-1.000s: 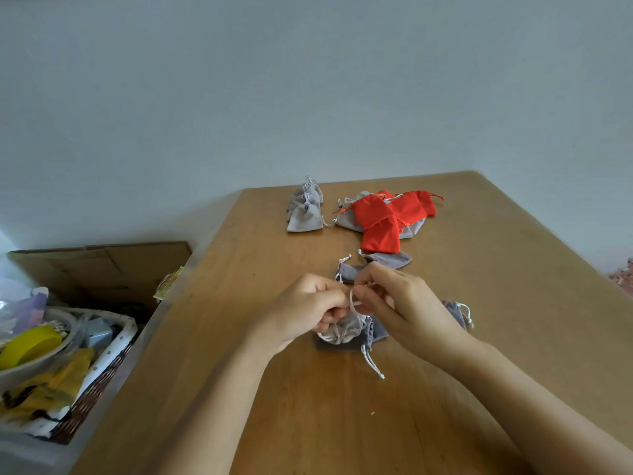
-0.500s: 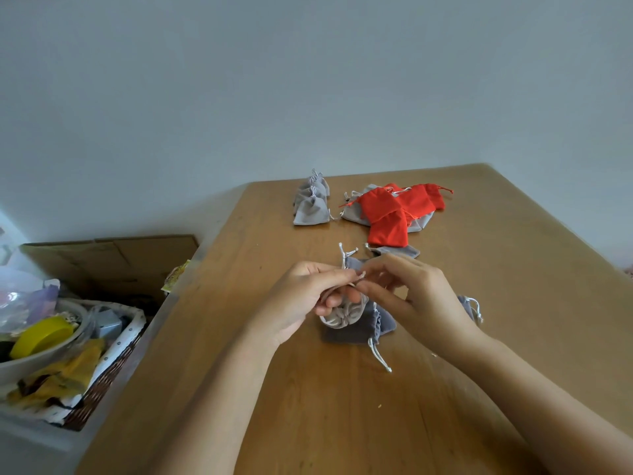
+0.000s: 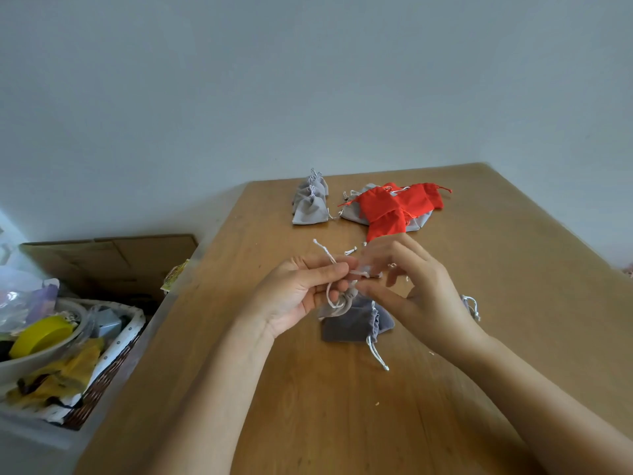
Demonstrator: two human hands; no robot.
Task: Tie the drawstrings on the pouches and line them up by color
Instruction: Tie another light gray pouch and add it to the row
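Observation:
A small light grey pouch (image 3: pixel 337 305) hangs just above the wooden table (image 3: pixel 342 406), its neck gathered. My left hand (image 3: pixel 299 294) pinches its white drawstring (image 3: pixel 329 293), which loops below my fingers. My right hand (image 3: pixel 416 289) pinches the other cord end beside the pouch neck; its fingertips are blurred. A darker grey pouch (image 3: pixel 356 325) lies flat beneath the hands. Far on the table, three tied grey pouches (image 3: pixel 310 202) stand in a row, with a heap of red pouches (image 3: pixel 394 209) lying over grey ones to their right.
Another grey pouch (image 3: pixel 471 305) peeks out behind my right wrist. Left of the table, a wicker basket (image 3: pixel 106 365) holds a bowl, a yellow tape roll (image 3: pixel 39 335) and clutter. Behind it lies a cardboard box (image 3: pixel 109 262). A plain wall backs the table.
The hands have risen a little and drawn apart. The drawstring now runs out between them, with a loop showing under my left fingers and a free end sticking up.

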